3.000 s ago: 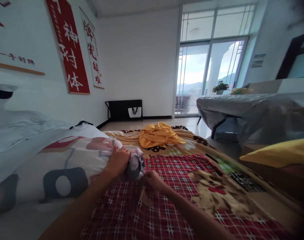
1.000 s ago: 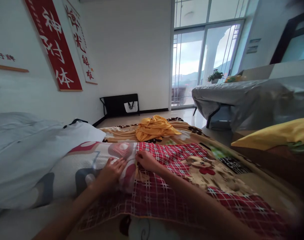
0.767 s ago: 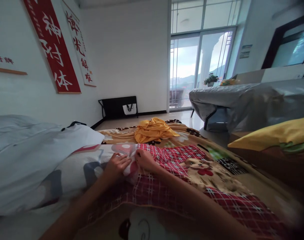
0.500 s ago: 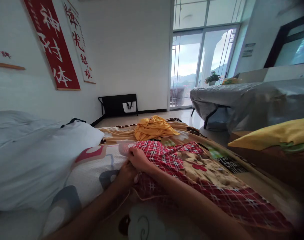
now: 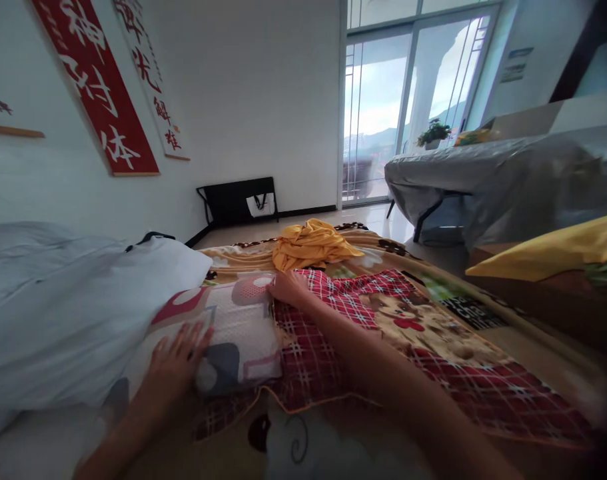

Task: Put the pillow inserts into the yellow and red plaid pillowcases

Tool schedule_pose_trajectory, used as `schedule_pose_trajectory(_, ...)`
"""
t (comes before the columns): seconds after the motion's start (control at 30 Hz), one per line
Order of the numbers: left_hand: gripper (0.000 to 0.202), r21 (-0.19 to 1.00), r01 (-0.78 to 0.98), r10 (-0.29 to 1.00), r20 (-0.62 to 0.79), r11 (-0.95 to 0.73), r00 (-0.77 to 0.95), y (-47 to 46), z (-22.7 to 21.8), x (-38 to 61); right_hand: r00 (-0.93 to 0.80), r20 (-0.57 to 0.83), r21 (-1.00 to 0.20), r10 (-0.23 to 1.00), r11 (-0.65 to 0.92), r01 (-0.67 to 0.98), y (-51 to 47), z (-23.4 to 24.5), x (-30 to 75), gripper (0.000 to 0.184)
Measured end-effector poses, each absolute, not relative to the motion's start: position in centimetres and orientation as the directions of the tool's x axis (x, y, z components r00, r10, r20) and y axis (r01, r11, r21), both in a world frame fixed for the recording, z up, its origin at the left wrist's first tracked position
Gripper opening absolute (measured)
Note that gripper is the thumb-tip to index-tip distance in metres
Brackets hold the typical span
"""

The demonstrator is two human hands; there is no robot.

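A white pillow (image 5: 243, 327) with grey and red shapes lies in front of me, its right end on a red plaid cloth (image 5: 313, 360) with a bear print and orange trim. My left hand (image 5: 178, 353) rests flat on the pillow's left part, fingers spread. At the pillow's far right corner is my right hand (image 5: 289, 288), its fingers closed on that corner, above the plaid cloth. Exactly how the fingertips grip is hard to see.
A crumpled yellow cloth (image 5: 316, 247) lies beyond the pillow on a patterned blanket (image 5: 233, 255). White bedding (image 5: 83, 320) is piled at left. A plastic-covered table (image 5: 443, 160) and a yellow cushion (image 5: 558, 247) are at right.
My left hand has moved left from beside my right hand and now lies spread on the pillow. The pillow's right end lies flatter, with its edge showing over the plaid cloth.
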State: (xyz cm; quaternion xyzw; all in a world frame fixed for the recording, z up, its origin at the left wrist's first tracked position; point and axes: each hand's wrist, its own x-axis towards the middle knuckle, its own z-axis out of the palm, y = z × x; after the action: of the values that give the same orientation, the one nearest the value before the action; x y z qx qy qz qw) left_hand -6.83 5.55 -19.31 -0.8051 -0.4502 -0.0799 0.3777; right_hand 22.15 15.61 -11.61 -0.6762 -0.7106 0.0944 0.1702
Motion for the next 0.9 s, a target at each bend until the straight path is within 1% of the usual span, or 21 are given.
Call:
schedule_pose_trajectory(0.07, 0.056, -0.557, 0.761, 0.611, 0.487, -0.333, 0.624, 6.3, -19.7, -7.0, -0.007, 0.102, -0.351, 0.995, 0.043, 0.935, 17.0, -12.0, 21.9, 0.036)
schedule_pose_trajectory(0.13, 0.051, -0.556, 0.723, 0.536, 0.495, -0.410, 0.684, 7.2, -19.7, -6.9, 0.008, 0.105, -0.341, 0.994, 0.028, 0.940, 18.3, -12.5, 22.0, 0.034)
schedule_pose_trajectory(0.2, 0.045, -0.553, 0.682, 0.433, 0.527, -0.479, 0.731, 8.1, -19.3, -6.6, 0.018, 0.128, -0.324, 0.992, 0.024, 0.946, 19.4, -12.7, 22.5, 0.034)
schedule_pose_trajectory(0.3, 0.036, -0.542, 0.637, 0.259, 0.615, -0.548, 0.745, 8.6, -18.1, -5.6, 0.003, 0.123, -0.309, 0.992, 0.035, 0.950, 20.8, -12.8, 23.4, 0.033)
schedule_pose_trajectory(0.4, 0.030, -0.523, 0.585, 0.092, 0.692, -0.620, 0.716, 8.0, -16.3, -3.5, -0.050, 0.110, -0.302, 0.993, 0.081, 0.950, 21.6, -12.2, 23.4, 0.033)
schedule_pose_trajectory(0.5, 0.028, -0.543, 0.511, -0.004, 0.688, -0.666, 0.726, 7.0, -14.5, -0.5, -0.124, 0.149, -0.291, 0.981, 0.163, 0.943, 21.5, -11.4, 21.9, 0.028)
schedule_pose_trajectory(0.57, 0.029, -0.563, 0.478, -0.014, 0.656, -0.674, 0.754, 6.5, -13.8, 1.4, -0.172, 0.184, -0.282, 0.968, 0.219, 0.934, 20.8, -10.9, 20.3, 0.024)
schedule_pose_trajectory(0.67, 0.033, -0.576, 0.486, 0.021, 0.630, -0.658, 0.776, 6.3, -14.2, 3.2, -0.212, 0.227, -0.259, 0.951, 0.269, 0.928, 19.0, -10.5, 18.6, 0.027)
schedule_pose_trajectory(0.7, 0.033, -0.582, 0.504, 0.057, 0.616, -0.639, 0.785, 6.3, -14.9, 3.3, -0.218, 0.233, -0.248, 0.948, 0.274, 0.929, 18.3, -10.6, 18.6, 0.029)
schedule_pose_trajectory(0.77, 0.032, -0.588, 0.560, 0.189, 0.573, -0.583, 0.798, 6.0, -16.6, 2.7, -0.234, 0.227, -0.220, 0.945, 0.284, 0.933, 16.7, -10.9, 19.2, 0.029)
schedule_pose_trajectory(0.83, 0.036, -0.595, 0.597, 0.303, 0.524, -0.538, 0.796, 5.4, -18.3, 1.2, -0.265, 0.219, -0.189, 0.939, 0.307, 0.933, 14.6, -11.4, 20.5, 0.027)
schedule_pose_trajectory(0.9, 0.043, -0.590, 0.591, 0.334, 0.493, -0.550, 0.804, 4.3, -19.2, -1.0, -0.298, 0.268, -0.124, 0.916, 0.340, 0.932, 11.9, -12.1, 21.9, 0.029)
